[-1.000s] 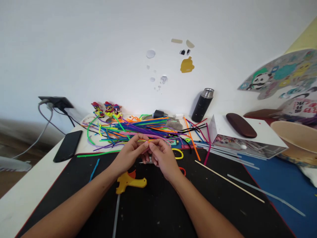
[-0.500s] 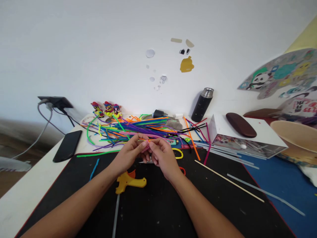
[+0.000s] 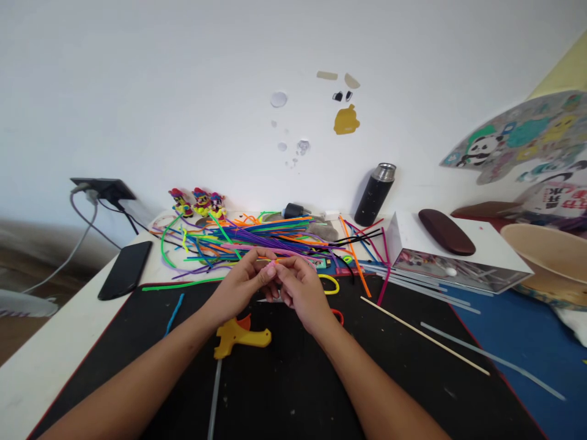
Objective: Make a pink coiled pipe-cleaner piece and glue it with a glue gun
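Fingers (image 3: 260, 277) pinched together, left hand (image 3: 239, 282) and right hand (image 3: 303, 289) hold a pink piece (image 3: 271, 267), likely light, soft, best gripped by its edges.

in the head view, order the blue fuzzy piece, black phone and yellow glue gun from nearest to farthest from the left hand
Nearest to the left hand first:
1. Yellow glue gun: just below it in the picture.
2. Blue fuzzy piece: to its left, on the black mat.
3. Black phone: farther left, on the white tabletop.
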Demonstrator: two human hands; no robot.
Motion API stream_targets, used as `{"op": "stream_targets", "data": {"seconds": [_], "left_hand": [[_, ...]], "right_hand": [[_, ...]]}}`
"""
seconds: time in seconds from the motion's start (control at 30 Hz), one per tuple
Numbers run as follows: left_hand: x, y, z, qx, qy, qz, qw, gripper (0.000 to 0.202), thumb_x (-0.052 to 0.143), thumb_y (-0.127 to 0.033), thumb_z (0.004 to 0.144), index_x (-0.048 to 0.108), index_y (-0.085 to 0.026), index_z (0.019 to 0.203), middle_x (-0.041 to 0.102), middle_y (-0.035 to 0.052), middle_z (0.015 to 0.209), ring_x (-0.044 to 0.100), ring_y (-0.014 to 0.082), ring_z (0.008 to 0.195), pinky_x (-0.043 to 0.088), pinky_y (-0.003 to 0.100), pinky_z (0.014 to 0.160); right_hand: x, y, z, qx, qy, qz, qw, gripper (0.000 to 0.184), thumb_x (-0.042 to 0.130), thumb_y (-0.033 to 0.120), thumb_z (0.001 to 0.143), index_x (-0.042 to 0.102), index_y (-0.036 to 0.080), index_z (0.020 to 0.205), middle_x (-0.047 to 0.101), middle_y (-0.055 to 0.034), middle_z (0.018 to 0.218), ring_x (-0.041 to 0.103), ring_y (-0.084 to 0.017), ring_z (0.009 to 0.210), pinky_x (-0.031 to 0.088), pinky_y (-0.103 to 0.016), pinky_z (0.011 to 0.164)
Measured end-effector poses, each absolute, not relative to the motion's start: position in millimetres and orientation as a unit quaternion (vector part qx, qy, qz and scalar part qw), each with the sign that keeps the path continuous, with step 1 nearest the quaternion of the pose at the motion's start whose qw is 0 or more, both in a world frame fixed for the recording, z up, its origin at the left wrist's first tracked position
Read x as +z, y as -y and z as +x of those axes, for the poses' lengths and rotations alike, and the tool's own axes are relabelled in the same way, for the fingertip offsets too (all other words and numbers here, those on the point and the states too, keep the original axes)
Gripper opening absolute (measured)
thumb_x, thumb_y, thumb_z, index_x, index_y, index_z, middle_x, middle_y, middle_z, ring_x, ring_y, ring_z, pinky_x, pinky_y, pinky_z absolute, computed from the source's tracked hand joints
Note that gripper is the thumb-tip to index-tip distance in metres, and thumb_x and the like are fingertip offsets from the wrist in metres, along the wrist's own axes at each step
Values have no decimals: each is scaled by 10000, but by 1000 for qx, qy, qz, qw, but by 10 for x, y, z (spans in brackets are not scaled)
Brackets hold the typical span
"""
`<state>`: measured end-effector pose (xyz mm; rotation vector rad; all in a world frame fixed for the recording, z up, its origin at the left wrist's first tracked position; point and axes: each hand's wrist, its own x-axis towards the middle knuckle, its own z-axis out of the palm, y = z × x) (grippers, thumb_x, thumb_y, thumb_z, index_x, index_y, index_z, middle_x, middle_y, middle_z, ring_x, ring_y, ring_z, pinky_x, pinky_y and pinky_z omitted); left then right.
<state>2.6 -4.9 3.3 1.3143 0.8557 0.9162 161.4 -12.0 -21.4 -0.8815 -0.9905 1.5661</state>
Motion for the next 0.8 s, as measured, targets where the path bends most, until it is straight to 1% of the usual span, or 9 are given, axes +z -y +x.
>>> {"op": "stream_targets", "data": {"seconds": [0.13, 0.27, 0.33, 0.47, 0.57, 0.8], "left_hand": [[45, 47, 15, 380, -376, 577, 618, 465, 732, -543, 961, 517, -200, 1188, 742, 20, 810, 722, 178, 670, 577, 271, 605], [53, 29, -12, 375, -396, 581, 605, 476, 730, -547, 959, 520, -196, 1204, 723, 1, 777, 705, 173, 651, 571, 271, 592], [52, 9, -30, 374, -404, 574, 606, 485, 736, -550, 951, 525, -195, 1205, 721, -2, 776, 705, 174, 644, 568, 271, 585], [43, -30, -56, 385, -404, 565, 607, 453, 773, -529, 924, 553, -196, 1138, 713, -11, 790, 697, 161, 623, 558, 262, 566], [49, -38, -59, 391, -398, 574, 599, 424, 773, -520, 926, 564, -196, 1101, 703, -16, 780, 690, 154, 615, 553, 256, 556], [124, -36, -77, 410, -418, 606, 538, 396, 780, -523, 916, 602, -193, 1040, 692, -3, 805, 682, 159, 669, 570, 271, 587]], "right_hand": [[-193, 116, 1616, 648, 409, -371, 525, 434, 815, 579, 833, 634, 194, 915, 525, 92, 525, 384, -72, 366, 255, -220, 368], [-202, 109, 1622, 641, 400, -366, 544, 419, 809, 565, 836, 634, 190, 902, 548, 87, 569, 379, -58, 369, 270, -212, 364], [-216, 102, 1624, 637, 395, -365, 552, 413, 810, 559, 833, 628, 194, 898, 533, 96, 562, 372, -54, 367, 267, -208, 364], [-225, 94, 1621, 642, 391, -364, 550, 401, 805, 551, 836, 624, 202, 916, 477, 118, 506, 357, -61, 358, 254, -206, 361], [-211, 99, 1622, 649, 386, -365, 544, 397, 802, 543, 837, 620, 208, 947, 462, 127, 487, 350, -64, 357, 247, -202, 360], [-231, 106, 1625, 663, 412, -349, 519, 414, 733, 595, 880, 623, 205, 968, 448, 121, 459, 357, -79, 362, 228, -203, 365]]}}
